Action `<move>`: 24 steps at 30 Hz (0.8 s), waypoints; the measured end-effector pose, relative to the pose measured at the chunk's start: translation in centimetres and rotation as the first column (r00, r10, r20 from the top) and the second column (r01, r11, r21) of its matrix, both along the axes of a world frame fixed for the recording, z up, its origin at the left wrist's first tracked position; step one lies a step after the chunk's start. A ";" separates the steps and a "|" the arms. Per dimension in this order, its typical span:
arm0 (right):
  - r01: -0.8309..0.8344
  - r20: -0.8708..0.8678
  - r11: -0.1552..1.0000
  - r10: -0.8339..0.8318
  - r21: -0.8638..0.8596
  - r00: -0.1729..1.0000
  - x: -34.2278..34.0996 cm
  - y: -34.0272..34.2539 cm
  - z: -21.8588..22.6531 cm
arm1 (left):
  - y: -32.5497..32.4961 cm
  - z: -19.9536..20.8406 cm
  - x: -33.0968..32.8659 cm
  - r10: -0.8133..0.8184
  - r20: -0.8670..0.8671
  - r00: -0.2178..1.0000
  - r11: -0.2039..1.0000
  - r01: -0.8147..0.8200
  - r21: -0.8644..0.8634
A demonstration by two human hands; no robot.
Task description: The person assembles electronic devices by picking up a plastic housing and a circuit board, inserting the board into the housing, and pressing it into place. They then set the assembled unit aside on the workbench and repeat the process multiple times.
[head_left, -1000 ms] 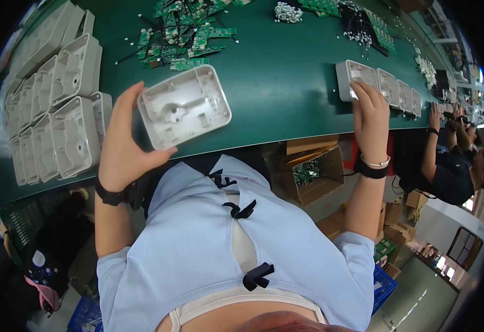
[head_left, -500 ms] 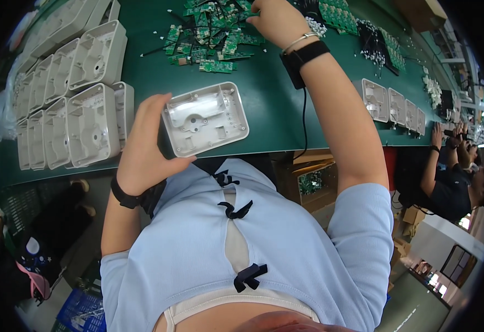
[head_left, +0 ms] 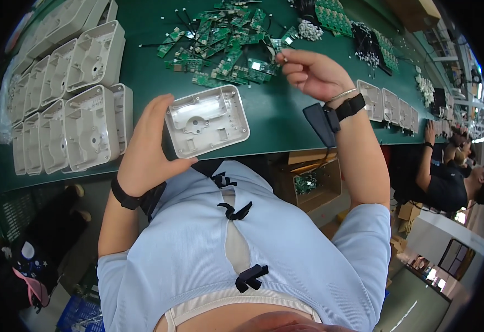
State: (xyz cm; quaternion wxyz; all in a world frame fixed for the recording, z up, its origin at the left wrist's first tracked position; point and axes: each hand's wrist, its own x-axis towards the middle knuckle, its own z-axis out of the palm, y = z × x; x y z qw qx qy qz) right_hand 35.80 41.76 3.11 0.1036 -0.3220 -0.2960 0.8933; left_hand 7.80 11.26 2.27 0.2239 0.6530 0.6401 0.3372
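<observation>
A light grey plastic housing (head_left: 208, 145), with its hollow, ribbed inside facing up, lies near the front edge of the green table. Around its left end my left hand (head_left: 149, 135) is closed, fingers at the far corner and thumb at the near one. My right hand (head_left: 317, 74) is raised beside the pile of green circuit boards (head_left: 225, 47), thumb and forefinger pinched together. A board end lies right by those fingertips; what is between them is too small to make out. Black wires stick out of the pile.
Stacked grey housings (head_left: 89, 127) stand at the left. Farther right are a heap of small white parts (head_left: 310, 30), board panels (head_left: 333, 15), black cable bundles (head_left: 368, 41) and a row of housings (head_left: 390, 105). Below the edge sits a cardboard box (head_left: 319, 193). A co-worker (head_left: 447, 188) is at far right.
My right hand has come back from the far side of the board pile, nearer to me and to the right, fingers now pinched. The left hand stays on the housing.
</observation>
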 end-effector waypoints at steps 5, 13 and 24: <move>0.147 -0.272 0.938 -0.237 -0.313 0.933 0.3 -0.7 3.7 | -0.1 -0.2 0.7 0.064 0.006 0.998 0.997 -0.064 -0.045; -0.169 -0.329 0.810 -0.031 -0.561 0.944 -3.7 -0.9 5.9 | -0.5 -0.7 1.8 0.114 -0.002 0.994 0.993 -0.114 -0.020; -0.083 -0.325 0.994 0.054 -0.077 0.944 -4.7 -2.1 3.7 | -2.1 -1.7 1.4 0.111 0.079 0.991 0.994 -0.111 0.002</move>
